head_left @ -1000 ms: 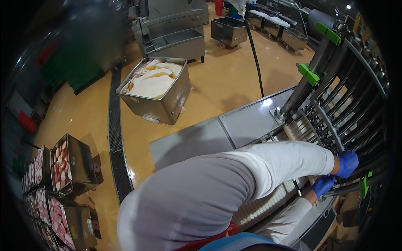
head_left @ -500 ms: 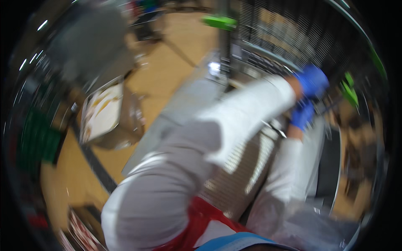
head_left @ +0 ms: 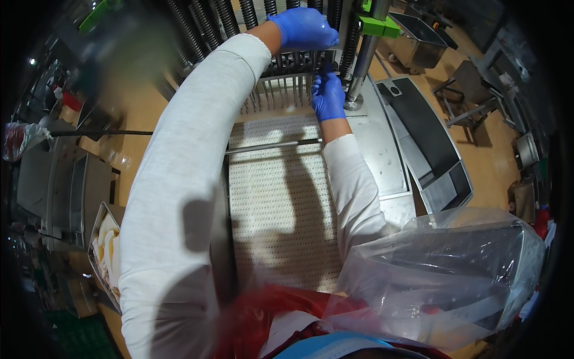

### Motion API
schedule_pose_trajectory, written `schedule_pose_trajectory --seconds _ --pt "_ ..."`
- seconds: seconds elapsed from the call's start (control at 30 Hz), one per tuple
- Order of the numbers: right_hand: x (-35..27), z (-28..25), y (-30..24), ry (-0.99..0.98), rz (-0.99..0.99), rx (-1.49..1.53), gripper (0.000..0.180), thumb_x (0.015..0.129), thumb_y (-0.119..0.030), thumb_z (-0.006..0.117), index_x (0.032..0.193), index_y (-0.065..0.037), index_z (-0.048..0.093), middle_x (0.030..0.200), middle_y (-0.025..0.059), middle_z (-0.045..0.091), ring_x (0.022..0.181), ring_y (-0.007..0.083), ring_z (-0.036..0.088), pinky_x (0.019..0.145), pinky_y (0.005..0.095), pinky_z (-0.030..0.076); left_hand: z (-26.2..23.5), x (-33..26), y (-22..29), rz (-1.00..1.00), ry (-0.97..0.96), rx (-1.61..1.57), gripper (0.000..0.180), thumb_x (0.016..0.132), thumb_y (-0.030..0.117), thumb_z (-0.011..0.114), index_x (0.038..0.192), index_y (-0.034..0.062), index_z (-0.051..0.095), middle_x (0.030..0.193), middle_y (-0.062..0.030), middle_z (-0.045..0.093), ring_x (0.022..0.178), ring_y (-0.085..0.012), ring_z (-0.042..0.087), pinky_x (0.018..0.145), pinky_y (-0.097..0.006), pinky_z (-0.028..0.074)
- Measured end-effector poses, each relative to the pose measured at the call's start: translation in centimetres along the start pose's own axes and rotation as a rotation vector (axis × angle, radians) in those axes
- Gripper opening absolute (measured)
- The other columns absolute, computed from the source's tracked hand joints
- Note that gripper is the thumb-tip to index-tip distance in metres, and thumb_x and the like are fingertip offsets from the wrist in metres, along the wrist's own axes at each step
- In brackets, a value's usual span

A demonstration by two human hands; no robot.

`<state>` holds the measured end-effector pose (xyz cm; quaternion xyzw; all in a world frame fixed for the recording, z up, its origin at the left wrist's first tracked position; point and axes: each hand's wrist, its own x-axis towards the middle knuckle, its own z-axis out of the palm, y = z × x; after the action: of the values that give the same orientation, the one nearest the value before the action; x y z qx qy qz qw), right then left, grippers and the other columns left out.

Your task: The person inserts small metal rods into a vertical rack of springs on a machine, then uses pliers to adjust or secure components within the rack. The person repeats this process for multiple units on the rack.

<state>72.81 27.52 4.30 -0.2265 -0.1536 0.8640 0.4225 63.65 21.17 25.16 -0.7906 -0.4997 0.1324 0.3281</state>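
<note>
At the far end of the perforated conveyor belt [head_left: 281, 197], both blue-gloved hands work at a row of metal tines [head_left: 281, 90]: the left hand [head_left: 304, 28] curled over their top, the right hand [head_left: 327, 96] pinching one just below, beside a steel post [head_left: 362, 66]

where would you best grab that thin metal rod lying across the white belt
Probably at its middle, from above. The metal rod lies flat across the white belt, and its middle stretch is bare. Its right end runs close under the right hand and wrist, and its left end is hidden by the left sleeve. A pinch across its thin width should do.
</note>
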Motion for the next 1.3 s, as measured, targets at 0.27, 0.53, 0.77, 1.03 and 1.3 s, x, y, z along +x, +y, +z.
schedule_pose_trajectory --seconds 0.27,0.53,0.77,1.03,1.3 --pt "0.3 0.3 0.1 0.015 -0.052 -0.054 0.017 0.097 -0.02 0.07 0.092 -0.005 0.064 0.069 0.0041 0.058 0.049 0.0102 0.052 0.042 0.0203 0.041 0.9 -0.3 3.8 -0.756 0.221 -0.572 0.027 0.089 0.029 0.071 0.103 0.0064 0.077 0.101 -0.0182 0.075 0.088 -0.0353 0.075 0.081 -0.047 0.062" --pt "-1.4 2.1 1.0 0.114 -0.19 -0.014 0.005 0.089 -0.005 0.067 0.086 -0.001 0.068 0.07 0.0054 0.064 0.052 0.0101 0.056 0.044 0.0228 0.044 2.7 3.1 9.6 -1.355 0.482 -0.616 0.025 0.087 0.021 0.065 0.093 0.0009 0.078 0.09 -0.024 0.074 0.086 -0.0422 0.073 0.083 -0.048 0.059" --pt "-0.4 0.9 0.2 0.09 -0.133 -0.038 0.016 0.092 -0.014 0.076 0.086 -0.002 0.067 0.071 0.0037 0.063 0.052 0.0096 0.053 0.045 0.0225 0.041 3.5 0.7 5.9 -0.915 0.32 -0.717 0.029 0.086 0.02 0.065 0.11 0.0124 0.08 0.105 -0.0183 0.075 0.096 -0.0364 0.073 0.09 -0.045 0.058" --pt "-0.6 0.9 0.8 0.051 -0.109 -0.049 0.02 0.094 -0.018 0.075 0.085 -0.003 0.066 0.07 0.0036 0.061 0.053 0.0103 0.054 0.045 0.0218 0.041 3.2 -1.2 2.8 -0.723 0.217 -0.714 0.032 0.086 0.02 0.063 0.112 0.0202 0.081 0.106 -0.0139 0.077 0.096 -0.032 0.074 0.096 -0.042 0.057" --pt "-0.5 0.6 0.7 0.062 -0.142 -0.006 0.015 0.095 -0.015 0.072 0.089 -0.002 0.067 0.071 0.0046 0.062 0.053 0.0108 0.054 0.045 0.0218 0.043 2.8 0.0 4.5 -0.888 0.218 -0.533 0.027 0.086 0.018 0.069 0.109 0.0255 0.081 0.108 -0.0085 0.077 0.101 -0.0287 0.073 0.094 -0.042 0.059"
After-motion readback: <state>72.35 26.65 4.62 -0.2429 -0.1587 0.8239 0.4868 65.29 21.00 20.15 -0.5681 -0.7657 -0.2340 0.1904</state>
